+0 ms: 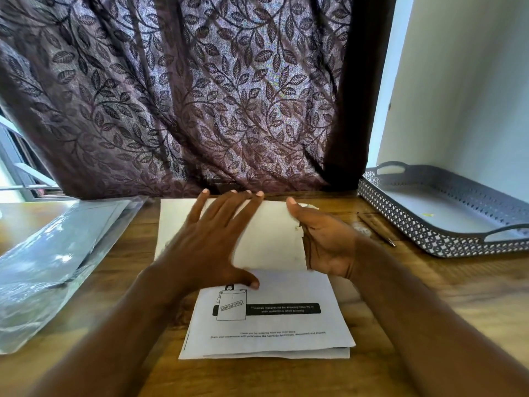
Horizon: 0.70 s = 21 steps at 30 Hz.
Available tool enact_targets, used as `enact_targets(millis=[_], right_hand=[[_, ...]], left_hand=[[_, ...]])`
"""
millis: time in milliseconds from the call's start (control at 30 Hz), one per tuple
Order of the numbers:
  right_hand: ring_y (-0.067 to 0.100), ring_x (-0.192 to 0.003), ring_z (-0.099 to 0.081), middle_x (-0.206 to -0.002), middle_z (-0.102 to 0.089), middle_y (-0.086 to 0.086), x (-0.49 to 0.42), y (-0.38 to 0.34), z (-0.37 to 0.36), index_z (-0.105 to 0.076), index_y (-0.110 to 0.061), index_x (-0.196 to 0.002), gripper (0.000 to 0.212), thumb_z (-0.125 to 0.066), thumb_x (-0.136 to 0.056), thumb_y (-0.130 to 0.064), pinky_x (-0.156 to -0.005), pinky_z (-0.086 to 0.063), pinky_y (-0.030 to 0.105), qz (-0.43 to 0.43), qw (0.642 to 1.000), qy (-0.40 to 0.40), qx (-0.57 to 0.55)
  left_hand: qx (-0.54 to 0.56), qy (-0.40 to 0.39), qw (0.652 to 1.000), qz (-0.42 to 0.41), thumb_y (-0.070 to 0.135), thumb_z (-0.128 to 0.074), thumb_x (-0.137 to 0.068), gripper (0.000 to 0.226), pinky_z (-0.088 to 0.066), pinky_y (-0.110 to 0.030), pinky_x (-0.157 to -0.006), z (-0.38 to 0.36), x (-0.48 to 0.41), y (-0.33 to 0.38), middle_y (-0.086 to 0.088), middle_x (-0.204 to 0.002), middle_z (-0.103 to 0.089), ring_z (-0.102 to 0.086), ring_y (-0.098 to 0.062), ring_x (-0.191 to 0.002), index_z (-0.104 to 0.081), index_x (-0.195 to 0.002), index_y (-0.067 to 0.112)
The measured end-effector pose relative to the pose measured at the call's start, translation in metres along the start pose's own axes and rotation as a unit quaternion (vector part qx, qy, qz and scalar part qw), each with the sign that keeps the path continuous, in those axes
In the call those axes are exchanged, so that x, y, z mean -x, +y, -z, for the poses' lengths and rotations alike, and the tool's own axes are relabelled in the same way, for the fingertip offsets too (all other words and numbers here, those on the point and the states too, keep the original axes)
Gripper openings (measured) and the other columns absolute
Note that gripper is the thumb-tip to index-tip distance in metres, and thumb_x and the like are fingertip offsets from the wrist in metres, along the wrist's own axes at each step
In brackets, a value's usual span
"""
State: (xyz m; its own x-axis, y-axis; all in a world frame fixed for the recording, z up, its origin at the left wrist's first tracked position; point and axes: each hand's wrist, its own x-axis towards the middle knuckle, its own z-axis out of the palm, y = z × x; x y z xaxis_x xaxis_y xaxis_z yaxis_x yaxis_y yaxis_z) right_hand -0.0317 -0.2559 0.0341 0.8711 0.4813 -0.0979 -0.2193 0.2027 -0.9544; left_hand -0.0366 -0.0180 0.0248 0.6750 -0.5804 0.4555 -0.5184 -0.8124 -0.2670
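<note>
Status, from what shows:

- Tabletop [400, 310]: wood, and the work sits mid-width, running from near the front edge to the far edge.
- Clear plastic sleeves [57, 253]: piled at the left edge, with nothing going into them yet.
- Grey perforated tray [446, 250]: at the right edge towards the far corner. No paper lies in the part I can see.
- Paper stack [272, 333]: several printed sheets lying flat, roughly squared. The top sheet carries a "CONFIDENTIAL" graphic, and the stack's near end is towards the front edge.
- Cream sheet [272, 239]: this is the piece you're working. It lies over the far half of the stack and reaches almost to the far edge. Its near side curls in a soft roll with no crease pressed in, so I read it as mid-fold or mid-turn. I can't tell which.
- Your left hand [209, 245]: open and flat, with the fingers spread, pressing down on the cream sheet.
- Your right hand [326, 245]: gripping the sheet's ragged right edge. The thumb is on top and the fingers are hidden behind the paper.
- Pen [378, 229]: between the stack and the tray, untouched.

My judgement is that you're early on. One sheet is partly handled and the stack beneath is unsorted. What's left is to flatten or finish this sheet, work through the rest, then file them.
</note>
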Motion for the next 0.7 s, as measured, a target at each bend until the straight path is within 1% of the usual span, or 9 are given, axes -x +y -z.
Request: enact_targets(millis=[100, 233, 333, 400, 433, 533, 600, 667, 700], right_hand=[[0.029, -0.107, -0.072, -0.123, -0.072, 0.012, 0.000, -0.001, 0.000, -0.067, -0.018, -0.126, 0.057, -0.050, -0.086, -0.056, -0.094, -0.056, 0.049, 0.006, 1.000, -0.024, -0.008], [0.031, -0.116, -0.067, -0.130, -0.068, 0.015, 0.000, -0.005, 0.004, -0.067, -0.016, -0.131, 0.071, -0.040, -0.089, -0.066, -0.103, -0.051, 0.051, 0.021, 0.998, -0.061, -0.002], [0.030, -0.101, -0.071, -0.115, -0.073, 0.016, 0.002, -0.016, 0.015, -0.068, -0.008, -0.127, 0.073, -0.035, -0.094, -0.064, -0.095, -0.053, 0.049, 0.080, 0.997, -0.014, -0.019], [0.027, -0.094, -0.074, -0.110, -0.075, 0.016, 0.004, -0.021, 0.027, -0.071, -0.005, -0.119, 0.063, -0.037, -0.099, -0.054, -0.085, -0.058, 0.043, 0.124, 0.991, 0.031, -0.051], [0.026, -0.091, -0.074, -0.107, -0.076, 0.015, 0.004, -0.022, 0.035, -0.072, -0.006, -0.115, 0.055, -0.038, -0.102, -0.048, -0.081, -0.059, 0.040, 0.138, 0.988, 0.066, -0.033], [0.025, -0.083, -0.069, -0.096, -0.077, 0.011, 0.003, -0.014, 0.054, -0.072, -0.007, -0.108, 0.038, -0.041, -0.108, -0.029, -0.071, -0.056, 0.038, 0.138, 0.964, 0.180, 0.139], [0.022, -0.079, -0.066, -0.089, -0.076, 0.006, 0.000, -0.008, 0.058, -0.072, -0.008, -0.102, 0.029, -0.047, -0.107, -0.023, -0.067, -0.053, 0.034, 0.111, 0.937, 0.211, 0.254], [0.017, -0.081, -0.065, -0.087, -0.073, -0.002, -0.008, -0.006, 0.057, -0.074, -0.013, -0.099, 0.016, -0.061, -0.100, -0.022, -0.071, -0.053, 0.031, 0.095, 0.886, 0.206, 0.406], [0.017, -0.088, -0.065, -0.094, -0.072, -0.003, -0.013, -0.005, 0.057, -0.074, -0.015, -0.103, 0.016, -0.068, -0.096, -0.027, -0.078, -0.054, 0.033, 0.078, 0.850, 0.191, 0.485]], left_hand=[[-0.033, 0.024, 0.999, -0.010, 0.085, -0.064, -0.059, 0.131, -0.021, -0.065, -0.117, -0.005, -0.002, 0.003, -0.011, -0.153, -0.038, -0.039, -0.033, -0.139, -0.016, -0.159, 0.015], [-0.034, 0.060, 0.998, 0.003, 0.077, -0.055, -0.072, 0.111, -0.025, -0.061, -0.116, -0.002, -0.002, 0.001, -0.009, -0.145, -0.044, -0.046, -0.031, -0.130, -0.018, -0.159, 0.019], [-0.047, 0.063, 0.996, 0.037, 0.073, -0.063, -0.071, 0.113, -0.028, -0.061, -0.114, 0.000, 0.002, -0.011, -0.011, -0.142, -0.046, -0.046, -0.033, -0.128, -0.017, -0.160, 0.019], [-0.047, 0.062, 0.995, 0.070, 0.068, -0.071, -0.069, 0.115, -0.029, -0.062, -0.113, 0.000, 0.006, -0.022, -0.011, -0.142, -0.046, -0.045, -0.033, -0.127, -0.019, -0.159, 0.019], [-0.046, 0.061, 0.993, 0.086, 0.066, -0.073, -0.069, 0.114, -0.029, -0.062, -0.113, -0.001, 0.009, -0.026, -0.011, -0.141, -0.046, -0.045, -0.034, -0.127, -0.020, -0.159, 0.019], [-0.030, 0.045, 0.990, 0.132, 0.064, -0.072, -0.068, 0.114, -0.028, -0.064, -0.113, -0.007, 0.014, -0.037, -0.010, -0.142, -0.044, -0.045, -0.035, -0.128, -0.018, -0.159, 0.022], [-0.019, 0.029, 0.988, 0.152, 0.066, -0.073, -0.066, 0.118, -0.026, -0.065, -0.114, -0.012, 0.017, -0.041, -0.011, -0.144, -0.042, -0.044, -0.036, -0.129, -0.016, -0.159, 0.022], [-0.013, 0.022, 0.986, 0.163, 0.066, -0.075, -0.063, 0.121, -0.026, -0.068, -0.113, -0.016, 0.019, -0.043, -0.011, -0.146, -0.040, -0.044, -0.038, -0.129, -0.016, -0.159, 0.022], [-0.009, 0.022, 0.986, 0.166, 0.065, -0.077, -0.062, 0.122, -0.025, -0.069, -0.112, -0.018, 0.019, -0.044, -0.011, -0.146, -0.040, -0.044, -0.039, -0.129, -0.016, -0.159, 0.021]])
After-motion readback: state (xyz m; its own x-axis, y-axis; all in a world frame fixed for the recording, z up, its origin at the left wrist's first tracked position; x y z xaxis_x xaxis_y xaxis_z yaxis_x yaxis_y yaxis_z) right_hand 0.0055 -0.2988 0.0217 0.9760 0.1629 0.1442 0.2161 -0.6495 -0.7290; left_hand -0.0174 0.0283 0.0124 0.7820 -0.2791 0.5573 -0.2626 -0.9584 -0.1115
